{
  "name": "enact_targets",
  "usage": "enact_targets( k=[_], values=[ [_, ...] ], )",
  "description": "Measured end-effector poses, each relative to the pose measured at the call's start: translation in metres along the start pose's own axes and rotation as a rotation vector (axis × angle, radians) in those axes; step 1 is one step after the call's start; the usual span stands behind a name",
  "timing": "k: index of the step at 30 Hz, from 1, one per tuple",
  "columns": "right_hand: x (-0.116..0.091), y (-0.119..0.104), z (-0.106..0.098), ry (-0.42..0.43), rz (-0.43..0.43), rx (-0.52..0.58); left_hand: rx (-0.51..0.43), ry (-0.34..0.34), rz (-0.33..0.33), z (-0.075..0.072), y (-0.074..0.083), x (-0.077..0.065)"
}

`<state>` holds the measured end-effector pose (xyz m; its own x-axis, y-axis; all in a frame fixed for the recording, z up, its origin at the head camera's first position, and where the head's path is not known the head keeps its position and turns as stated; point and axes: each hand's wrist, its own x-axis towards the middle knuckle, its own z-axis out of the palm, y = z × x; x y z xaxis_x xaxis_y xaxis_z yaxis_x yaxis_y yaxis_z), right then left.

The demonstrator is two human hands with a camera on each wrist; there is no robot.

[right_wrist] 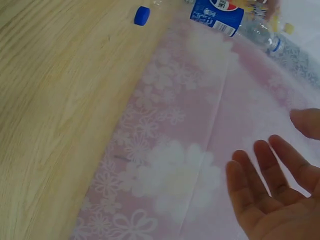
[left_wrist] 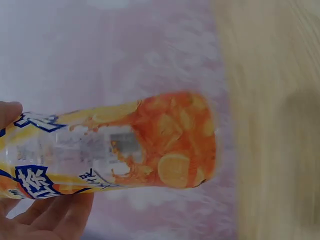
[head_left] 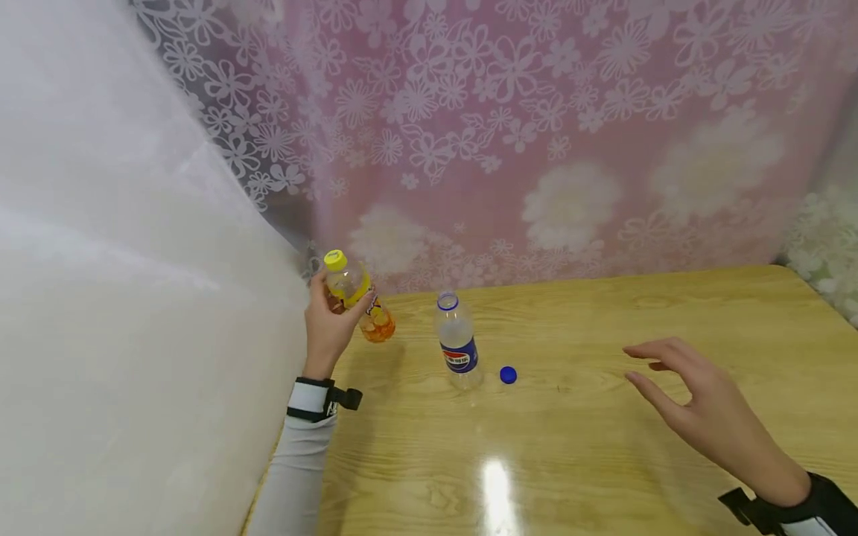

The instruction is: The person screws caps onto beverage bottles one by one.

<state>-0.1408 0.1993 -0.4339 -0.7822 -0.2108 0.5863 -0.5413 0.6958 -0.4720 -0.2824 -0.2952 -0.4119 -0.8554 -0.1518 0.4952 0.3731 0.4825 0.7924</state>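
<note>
At the left of the head view, my left hand [head_left: 331,326] grips a clear bottle [head_left: 346,285] with a yellow cap [head_left: 335,260] and an orange, fruit-printed label. The bottle is tilted, its base toward the right, and the left wrist view shows its printed lower part [left_wrist: 172,140] over the table's far edge. My right hand [head_left: 697,406] is above the right side of the table, fingers and thumb apart with nothing between them. Between the hands stands an uncapped clear bottle [head_left: 458,335] with a blue Pepsi label. A blue cap [head_left: 508,374] lies just right of its base.
The wood-grain table [head_left: 570,447] ends at the back against a pink flowered curtain [head_left: 469,149]. A white sheet-like surface [head_left: 134,298] rises along the left side, close to my left arm.
</note>
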Motion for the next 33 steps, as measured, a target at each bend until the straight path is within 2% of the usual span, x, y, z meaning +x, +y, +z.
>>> enact_targets(
  k=[4, 7, 13, 20, 25, 28, 30, 33],
  values=[
    [-0.007, 0.006, -0.003, 0.051, -0.005, -0.024, 0.058, 0.018, -0.091, 0.019, -0.033, 0.024],
    [-0.011, 0.008, -0.003, 0.055, -0.004, -0.014, 0.089, 0.045, -0.146, 0.029, -0.05, 0.034],
    [-0.014, 0.013, -0.002, 0.046, -0.015, 0.011, 0.112, 0.109, -0.206, 0.036, -0.074, 0.035],
    [-0.013, 0.02, -0.002, 0.043, -0.011, 0.0, 0.137, 0.116, -0.222, 0.047, -0.088, 0.033],
    [-0.01, 0.024, -0.003, 0.034, -0.004, -0.002, 0.143, 0.106, -0.209, 0.055, -0.09, 0.035],
    [-0.008, 0.027, -0.002, 0.015, -0.001, 0.0, 0.176, 0.126, -0.176, 0.056, -0.08, 0.029],
    [-0.006, 0.03, 0.0, -0.006, -0.004, 0.003, 0.184, 0.168, -0.109, 0.055, -0.066, 0.02],
    [-0.002, 0.036, 0.005, -0.032, -0.015, 0.007, 0.167, 0.2, 0.088, 0.058, -0.033, 0.001]
  ],
)
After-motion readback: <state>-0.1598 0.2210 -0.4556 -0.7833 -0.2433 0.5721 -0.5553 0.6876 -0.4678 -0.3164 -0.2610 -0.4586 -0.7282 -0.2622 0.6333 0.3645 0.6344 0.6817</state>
